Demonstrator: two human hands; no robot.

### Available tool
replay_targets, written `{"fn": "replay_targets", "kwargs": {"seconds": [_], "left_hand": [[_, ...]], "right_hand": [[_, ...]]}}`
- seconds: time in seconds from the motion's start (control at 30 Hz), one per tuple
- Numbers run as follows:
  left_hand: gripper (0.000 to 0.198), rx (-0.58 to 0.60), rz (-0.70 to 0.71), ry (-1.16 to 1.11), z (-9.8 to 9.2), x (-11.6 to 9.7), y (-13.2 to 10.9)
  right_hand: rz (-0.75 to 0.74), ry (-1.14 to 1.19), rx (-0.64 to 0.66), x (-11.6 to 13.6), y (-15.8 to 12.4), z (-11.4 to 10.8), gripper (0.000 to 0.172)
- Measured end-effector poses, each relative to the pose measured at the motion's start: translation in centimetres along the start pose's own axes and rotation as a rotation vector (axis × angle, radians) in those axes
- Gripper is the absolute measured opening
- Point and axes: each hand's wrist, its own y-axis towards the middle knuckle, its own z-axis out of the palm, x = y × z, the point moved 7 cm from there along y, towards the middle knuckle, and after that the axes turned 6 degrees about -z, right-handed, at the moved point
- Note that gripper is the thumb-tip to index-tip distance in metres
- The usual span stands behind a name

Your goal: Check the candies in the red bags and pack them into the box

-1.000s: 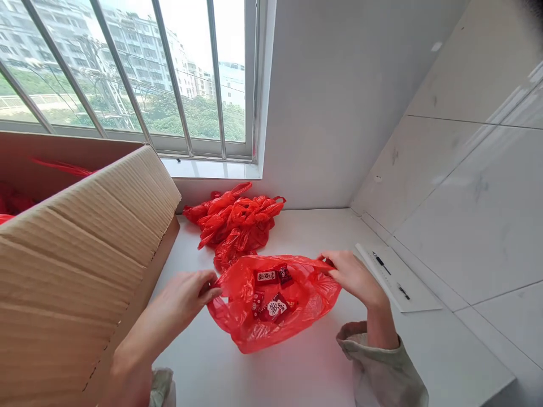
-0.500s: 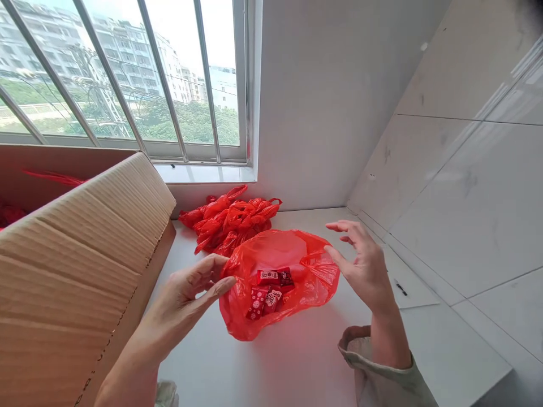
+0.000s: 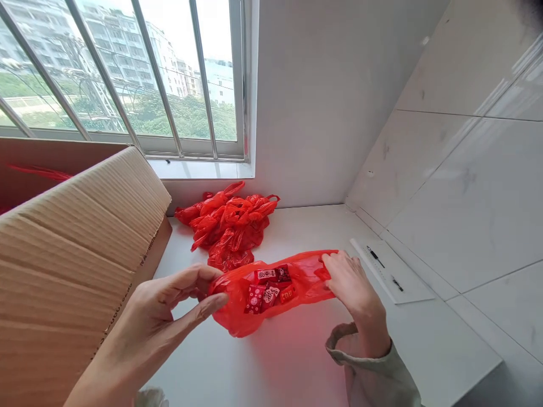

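Observation:
A thin red plastic bag (image 3: 241, 319) lies between my hands, its mouth drawn into a long, narrow opening. Inside it are several small red-wrapped candies (image 3: 270, 295) with white and dark printing. My left hand (image 3: 186, 297) holds the bag's left rim, with fingertips at the upper edge and thumb on the near side. On the opposite end, my right hand (image 3: 350, 282) has its fingers closed on the gathered plastic, pulling that side out to the right. The right fingertips are partly hidden by the hand itself.
Behind the bag a heap of red plastic bags (image 3: 237, 217) sits against the wall. An open cardboard box (image 3: 85, 249) fills the left side. On the right, pens (image 3: 375, 256) lie on a white sheet (image 3: 407, 291). A barred window (image 3: 169, 85) stands beyond.
My right hand has closed on the bag's right side, having been apart from it with fingers spread. The bag's opening has narrowed and stretched rightward. My left hand stays at the rim.

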Motion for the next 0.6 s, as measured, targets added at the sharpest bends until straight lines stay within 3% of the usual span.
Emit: {"fn": "replay_targets", "kwargs": {"seconds": [0.1, 0.2, 0.27, 0.3, 0.37, 0.43, 0.5, 0.6], "left_hand": [[0.008, -0.014, 0.061, 0.043, -0.2, -1.0, -0.2], [0.005, -0.047, 0.051, -0.017, -0.3, -1.5, -0.2], [0.006, -0.181, 0.003, -0.144, -0.9, -1.5, -0.3], [0.008, -0.292, -0.029, -0.228, -1.4, -1.4, -0.5], [0.014, -0.518, -0.082, -0.406, -2.3, -1.1, -1.1], [0.02, -0.654, -0.101, -0.544, -2.8, -0.7, -1.4], [0.023, -0.702, -0.114, -0.615, -3.1, -0.1, -1.2], [0.024, -0.718, -0.163, -0.637, -3.5, 1.3, -0.7]], "right_hand": [[-0.009, 0.029, 0.006, -0.4, -0.1, 0.0, 0.034], [-0.274, 0.291, -0.138, 0.6, -0.7, -1.7, 0.03], [-0.409, 0.53, -0.377, 0.3, -1.5, -4.0, 0.021], [-0.404, 0.645, -0.547, -0.5, -2.0, -5.2, 0.015], [-0.302, 0.868, -0.899, -3.0, -3.2, -6.8, 0.005], [-0.211, 1.094, -1.102, -5.1, -3.7, -6.8, 0.003], [-0.18, 1.291, -1.133, -6.0, -3.4, -6.3, 0.006], [-0.152, 1.429, -1.076, -6.4, -3.1, -5.9, 0.01]]}}
